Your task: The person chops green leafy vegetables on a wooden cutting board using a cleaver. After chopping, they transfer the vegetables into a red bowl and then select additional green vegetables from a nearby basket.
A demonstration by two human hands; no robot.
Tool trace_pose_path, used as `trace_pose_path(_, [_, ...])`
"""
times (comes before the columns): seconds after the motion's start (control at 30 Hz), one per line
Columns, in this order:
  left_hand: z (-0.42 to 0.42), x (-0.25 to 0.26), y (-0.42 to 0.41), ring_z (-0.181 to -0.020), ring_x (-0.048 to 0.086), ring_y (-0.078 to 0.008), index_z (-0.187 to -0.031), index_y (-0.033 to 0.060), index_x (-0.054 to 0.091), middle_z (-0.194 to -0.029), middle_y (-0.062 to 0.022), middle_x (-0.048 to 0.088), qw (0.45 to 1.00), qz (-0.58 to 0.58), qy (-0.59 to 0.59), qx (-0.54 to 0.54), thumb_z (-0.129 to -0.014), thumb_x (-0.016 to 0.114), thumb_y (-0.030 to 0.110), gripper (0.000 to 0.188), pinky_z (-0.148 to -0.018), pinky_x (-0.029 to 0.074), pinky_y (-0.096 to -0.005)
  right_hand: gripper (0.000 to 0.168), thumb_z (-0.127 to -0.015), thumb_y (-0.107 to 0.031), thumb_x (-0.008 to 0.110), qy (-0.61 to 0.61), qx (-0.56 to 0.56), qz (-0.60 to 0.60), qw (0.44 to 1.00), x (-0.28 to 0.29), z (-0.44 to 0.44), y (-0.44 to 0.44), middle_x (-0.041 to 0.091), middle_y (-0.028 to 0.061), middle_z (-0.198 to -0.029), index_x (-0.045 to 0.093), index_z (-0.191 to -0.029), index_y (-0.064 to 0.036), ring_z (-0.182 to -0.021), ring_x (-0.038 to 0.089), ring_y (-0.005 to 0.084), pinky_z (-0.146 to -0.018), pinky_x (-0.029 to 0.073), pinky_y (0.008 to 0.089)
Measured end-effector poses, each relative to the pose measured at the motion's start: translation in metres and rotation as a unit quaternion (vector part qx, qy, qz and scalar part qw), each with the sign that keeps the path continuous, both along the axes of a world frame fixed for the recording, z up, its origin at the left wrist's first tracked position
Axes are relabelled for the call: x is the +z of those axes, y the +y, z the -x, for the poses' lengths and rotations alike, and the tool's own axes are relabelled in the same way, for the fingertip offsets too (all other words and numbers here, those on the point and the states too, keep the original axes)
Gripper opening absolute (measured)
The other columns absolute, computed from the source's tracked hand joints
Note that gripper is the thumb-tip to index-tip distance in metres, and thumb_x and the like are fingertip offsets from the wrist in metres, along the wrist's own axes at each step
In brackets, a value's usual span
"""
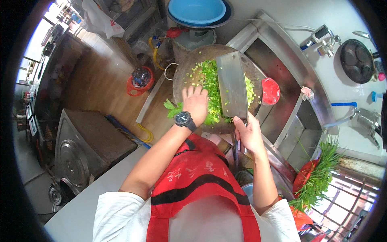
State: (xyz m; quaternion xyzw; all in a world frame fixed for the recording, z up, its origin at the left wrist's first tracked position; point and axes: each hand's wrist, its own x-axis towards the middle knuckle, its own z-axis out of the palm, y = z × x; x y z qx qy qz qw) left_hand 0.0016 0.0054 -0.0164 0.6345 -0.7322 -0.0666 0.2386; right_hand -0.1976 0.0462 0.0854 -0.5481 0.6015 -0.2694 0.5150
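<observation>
My right hand grips the handle of a broad steel cleaver. Its blade lies over chopped greens on a round wooden chopping block. To the left of the blade spreads a heap of chopped green herbs, with paler chopped pieces showing on its right side. My left hand rests at the heap's left edge, palm down and fingers spread, a dark watch on the wrist. Uncut leaves stick out beside that wrist. What lies beneath the palm and the blade is hidden.
Right of the block are a red-lined container and a steel sink. A blue basin sits beyond, above a gas cylinder. Leafy greens fill a red basket at right. A red bin stands on the floor at left.
</observation>
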Motion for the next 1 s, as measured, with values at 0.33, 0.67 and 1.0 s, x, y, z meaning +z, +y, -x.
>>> trace_pose_path(0.33, [-0.016,-0.019,0.015,-0.098,0.058,-0.0363,-0.103,0.0036,0.063,-0.104,-0.0156,0.064,0.988,0.047,0.141,-0.031,-0.09,0.064,0.009,0.014,-0.087,0.047,-0.0451,0.024,-0.098,-0.017,0.051,0.128,0.047,0.07,0.988,-0.029,-0.027,0.013,0.064,0.0325,-0.089,0.06,-0.109,0.004,-0.092,0.061,0.0517,-0.077,0.048,0.0547])
trace_pose_path(0.67, [-0.014,-0.039,0.018,-0.098,0.06,-0.0381,-0.095,-0.0005,0.06,-0.104,-0.0184,0.063,0.973,0.074,0.206,-0.074,-0.087,0.064,0.005,0.011,-0.087,0.05,-0.0453,0.027,-0.098,-0.017,0.051,0.225,0.106,0.014,0.969,-0.034,-0.043,-0.005,0.064,0.0343,-0.091,0.06,-0.109,0.006,-0.097,0.062,0.0511,-0.083,0.049,0.0554])
trace_pose_path(1.0, [-0.017,-0.038,0.017,-0.097,0.061,-0.0362,-0.094,0.0,0.06,-0.102,-0.0171,0.063,0.971,0.085,0.212,-0.066,-0.084,0.067,0.006,0.013,-0.084,0.052,-0.0431,0.023,-0.098,-0.018,0.054,0.17,0.047,0.072,0.982,-0.013,-0.057,-0.025,0.064,0.0278,-0.079,0.063,-0.101,0.003,-0.078,0.067,0.0435,-0.071,0.051,0.0464])
